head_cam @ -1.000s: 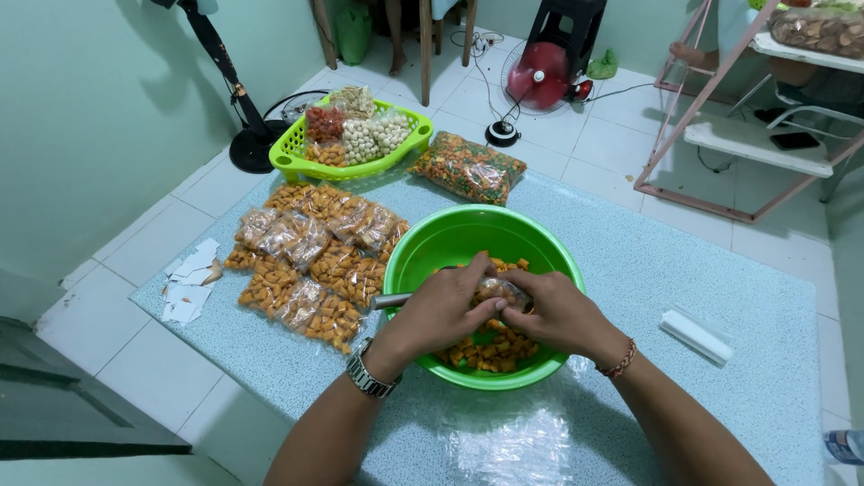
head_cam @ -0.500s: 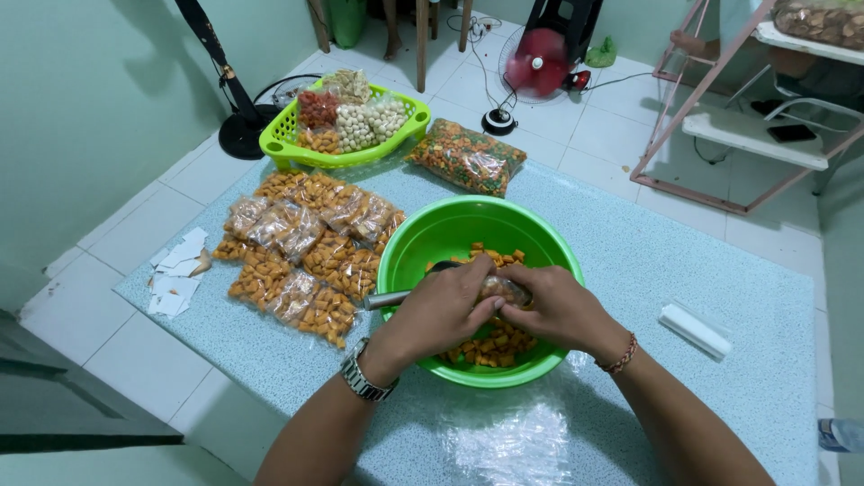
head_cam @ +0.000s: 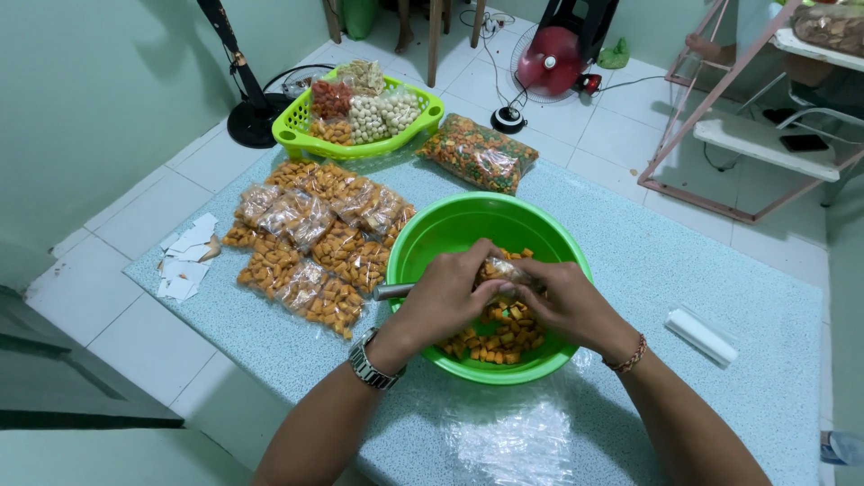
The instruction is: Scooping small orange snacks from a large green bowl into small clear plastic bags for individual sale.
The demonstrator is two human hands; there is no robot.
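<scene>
Head view looks straight down at both hands meeting over a round bright-green plastic bowl (head_cam: 432, 236) that sits on the speckled pale-blue bench (head_cam: 684, 279). The left hand (head_cam: 443, 301) and the right hand (head_cam: 565, 304) are both curled in and pinching a small clear plastic bag of orange snack pieces (head_cam: 506, 269) between them, held just above the bowl's middle, so neither one is open. Under the hands, the bottom of the bowl has a loose heap of orange square crackers (head_cam: 497, 335). A metal handle (head_cam: 393, 291) pokes out from under the left hand over the bowl's rim; can't tell what's on the other end of it. There's a silver wristwatch (head_cam: 370, 362) on the left wrist and a red beaded bracelet (head_cam: 627, 358) on the right. Just left of the bowl, a bunch of filled little clear bags of orange snacks (head_cam: 315, 241) lies in rows, touching each other. Further back is a lime-green plastic basket (head_cam: 301, 141) with mixed snack packs, and beside it a big clear bag of orange-and-green snacks (head_cam: 477, 153). Some torn white paper scraps (head_cam: 184, 261) sit at the bench's left edge, a white roll (head_cam: 700, 337) off to the right, and a sheet of clear plastic (head_cam: 508, 441) near the front edge.
</scene>
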